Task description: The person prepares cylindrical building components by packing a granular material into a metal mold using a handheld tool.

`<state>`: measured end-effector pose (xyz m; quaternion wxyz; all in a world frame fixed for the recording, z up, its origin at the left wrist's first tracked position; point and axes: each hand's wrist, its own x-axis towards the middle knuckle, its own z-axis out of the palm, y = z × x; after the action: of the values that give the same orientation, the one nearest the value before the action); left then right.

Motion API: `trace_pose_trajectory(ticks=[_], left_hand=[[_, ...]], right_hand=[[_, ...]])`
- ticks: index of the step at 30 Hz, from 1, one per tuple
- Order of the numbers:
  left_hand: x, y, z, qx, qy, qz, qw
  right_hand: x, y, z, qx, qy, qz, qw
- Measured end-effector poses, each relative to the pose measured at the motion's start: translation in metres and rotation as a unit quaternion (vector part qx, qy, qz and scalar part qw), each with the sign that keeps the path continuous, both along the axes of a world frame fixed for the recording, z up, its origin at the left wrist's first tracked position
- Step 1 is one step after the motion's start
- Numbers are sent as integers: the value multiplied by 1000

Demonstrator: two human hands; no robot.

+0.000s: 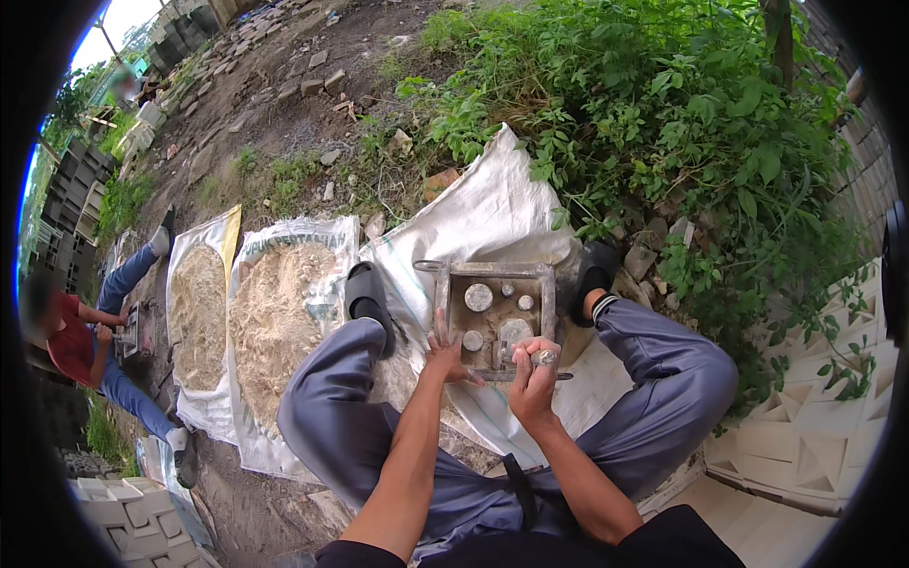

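A rectangular mould frame (549,301) with projecting bars lies on a white woven sack (483,204) between my legs. Inside it are several round, pale, powder-coated pieces (479,297) of different sizes. My left hand (443,362) rests on the near left corner of the frame, fingers spread along its side and thumb toward the near bar. In my right hand (535,386) is a hand tool with an upright rounded handle (543,358), fingers wrapped around it. What seems to be its pale, dusty head (516,331) shows just beyond my knuckles, in the frame's near right part.
Two opened sacks with heaps of pale, sandy powder (284,308) lie left of my leg. Farther left, a person (78,336) in a red top sits by a similar frame (135,331). Leafy plants (653,123) crowd the right, above pale patterned blocks (791,426).
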<state>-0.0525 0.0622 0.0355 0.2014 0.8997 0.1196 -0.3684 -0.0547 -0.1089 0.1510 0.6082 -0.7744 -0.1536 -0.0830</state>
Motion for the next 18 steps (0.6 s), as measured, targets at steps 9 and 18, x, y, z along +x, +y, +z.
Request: trace_pose_trajectory(ticks=[9, 18], left_hand=[[-1, 6, -19, -10, 2, 2, 1000], [-19, -27, 7, 125, -99, -84, 984]], right_hand=[[8, 7, 29, 11, -10, 5, 1000], [32, -8, 31, 3, 29, 21, 999]])
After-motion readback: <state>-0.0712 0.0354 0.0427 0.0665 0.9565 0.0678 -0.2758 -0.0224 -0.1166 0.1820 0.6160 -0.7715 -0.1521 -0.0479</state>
